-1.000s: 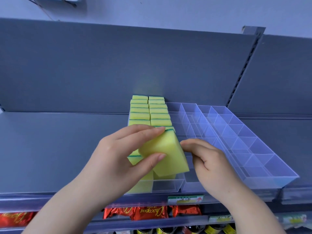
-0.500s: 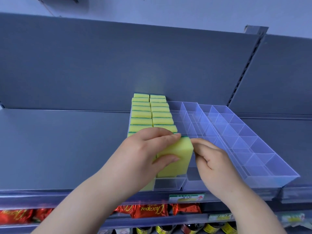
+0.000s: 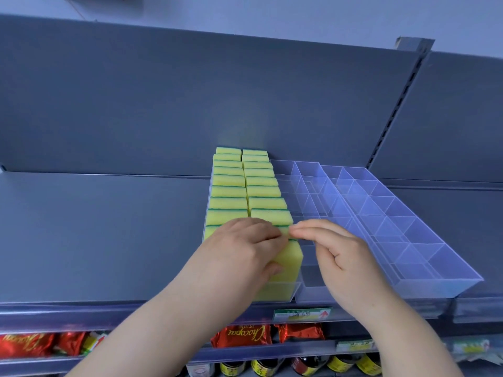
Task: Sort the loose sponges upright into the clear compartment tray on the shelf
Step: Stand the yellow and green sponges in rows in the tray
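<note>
A clear compartment tray [image 3: 435,288] lies on the grey shelf. Its two left columns hold several yellow sponges [image 3: 245,186] with green backs, standing upright. My left hand [image 3: 239,251] grips a yellow sponge [image 3: 288,263] that stands in the front compartment of the second column, fingers over its top and thumb on its front face. My right hand [image 3: 345,262] is beside it on the right, with loosely bent fingertips touching the sponge's top right corner. The front of the leftmost column is hidden behind my left hand.
The tray's right columns hold nothing. Bare grey shelf [image 3: 95,232] stretches to the left of the tray, with the back panel close behind. A price label [image 3: 302,314] sits on the shelf's front edge. Red snack packs [image 3: 242,336] and jars fill the shelves below.
My left hand has turned the sponge upright and lowered it into the front compartment. My right hand has moved up from the tray's side to the sponge's top corner.
</note>
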Available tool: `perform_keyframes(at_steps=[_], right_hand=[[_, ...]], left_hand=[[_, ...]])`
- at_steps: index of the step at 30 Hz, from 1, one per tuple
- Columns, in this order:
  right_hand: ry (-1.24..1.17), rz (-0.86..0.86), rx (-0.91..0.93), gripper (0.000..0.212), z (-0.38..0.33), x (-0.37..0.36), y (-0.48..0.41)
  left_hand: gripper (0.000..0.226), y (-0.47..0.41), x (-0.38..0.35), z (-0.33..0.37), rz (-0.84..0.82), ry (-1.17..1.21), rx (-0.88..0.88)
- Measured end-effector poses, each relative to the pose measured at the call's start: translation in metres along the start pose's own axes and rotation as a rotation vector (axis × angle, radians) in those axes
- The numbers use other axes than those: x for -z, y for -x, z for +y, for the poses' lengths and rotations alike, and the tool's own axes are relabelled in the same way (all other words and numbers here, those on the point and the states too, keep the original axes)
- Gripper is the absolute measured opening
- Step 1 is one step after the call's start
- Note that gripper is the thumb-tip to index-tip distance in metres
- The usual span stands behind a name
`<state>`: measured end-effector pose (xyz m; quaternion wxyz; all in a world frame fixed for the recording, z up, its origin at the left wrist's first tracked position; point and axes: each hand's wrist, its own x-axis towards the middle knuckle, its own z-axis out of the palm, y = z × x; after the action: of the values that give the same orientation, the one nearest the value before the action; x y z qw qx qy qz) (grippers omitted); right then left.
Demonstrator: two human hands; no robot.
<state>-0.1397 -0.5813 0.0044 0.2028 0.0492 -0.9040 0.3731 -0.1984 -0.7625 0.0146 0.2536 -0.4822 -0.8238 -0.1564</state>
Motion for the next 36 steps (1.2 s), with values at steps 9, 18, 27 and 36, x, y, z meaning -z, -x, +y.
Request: perform_keyframes(at_steps=[9,18,27,36], right_hand=[[0.072,0.006,0.028,0.051,-0.004,-0.003,0.004],[0.129,-0.008,0.018,0.038,-0.013,0.003,0.009],[0.295,0.018,-0.006,0.03,-0.015,0.044,0.043],[0.485,0.084,-0.172,0.031,0.007,0.124,0.163]], left_hand=[[0.041,0.009,-0.011,0.003,0.017,-0.088,-0.028],[0.039,0.007,0.002,0.012,-0.068,-0.062,0.044],[0.038,-0.014,0.011,0.054,-0.043,-0.07,0.067],[0.039,-0.022,-0.021,0.172,-0.081,0.021,-0.043]])
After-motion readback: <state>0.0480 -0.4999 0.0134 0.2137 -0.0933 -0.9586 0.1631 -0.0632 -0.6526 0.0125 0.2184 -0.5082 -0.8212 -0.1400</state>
